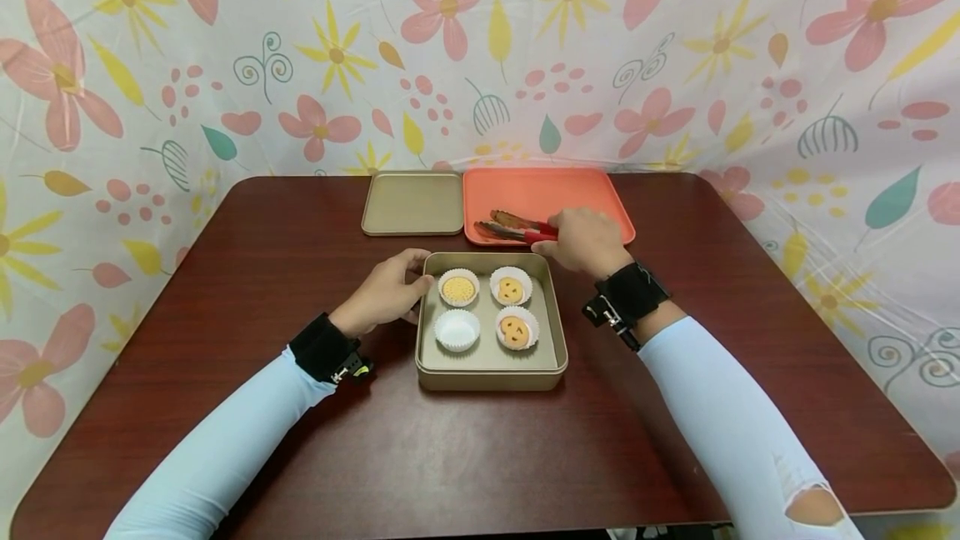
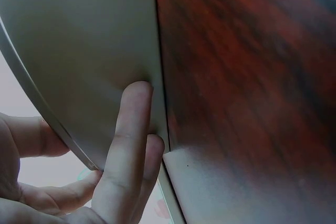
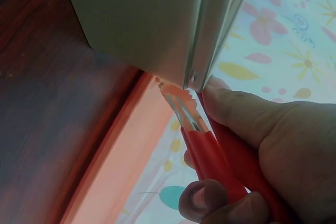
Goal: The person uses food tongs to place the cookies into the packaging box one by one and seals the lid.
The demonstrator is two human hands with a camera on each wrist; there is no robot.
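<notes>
Flower-printed cloth (image 1: 577,32) backs a dark wood table (image 1: 480,465). We record a square tin box (image 1: 491,380) near the middle, holding four paper cups: a textured yellow biscuit (image 1: 459,288) at back left, two face-like biscuits (image 1: 514,330) down the right side, and a white cup (image 1: 457,330) at front left with nothing visible inside.

Left hand (image 1: 386,290): thumb at the tin's rim, fingers against its outer left wall, pinching it at the back corner. Right hand (image 1: 585,238): fingers wrapped about the red-handled tongs (image 1: 536,235), located over the near part of the coral tray (image 1: 555,186), behind the tin. Contact with the tray: we cannot tell. Beside it lies a flat gold lid (image 1: 416,202).

Judged step: tong work at the tray, three cups filled. We think the next move calls for a controlled squeeze while the tin stays braced.

Orientation: the tongs' long axis runs roughly left–right, handles right, tips left and slightly apart.
</notes>
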